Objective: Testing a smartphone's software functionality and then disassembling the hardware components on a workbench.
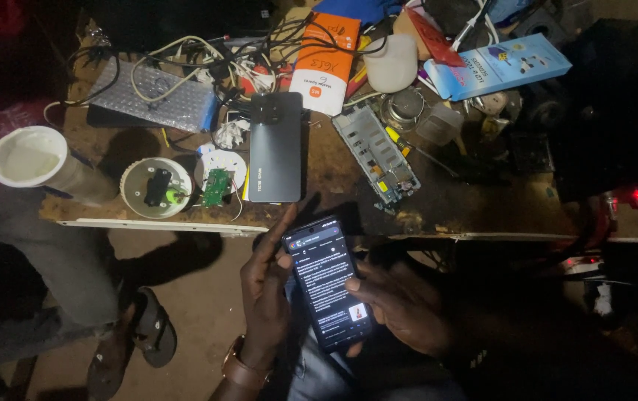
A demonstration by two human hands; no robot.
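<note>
Hands grip lit phone (pixel 328 282) below counter (pixel 445 208) edge; left hand (pixel 267 289) wraps its side, right hand (pixel 400 304) fingertips touch screen; dark phone (pixel 276 146) lies face-down on counter.

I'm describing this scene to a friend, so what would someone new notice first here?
First the lit black smartphone, held low in the middle between the left hand and right hand. Next the dark grey phone lying face down on the cluttered wooden workbench, beside a stripped phone frame with exposed circuit boards. At far left stands a white plastic cup.
</note>
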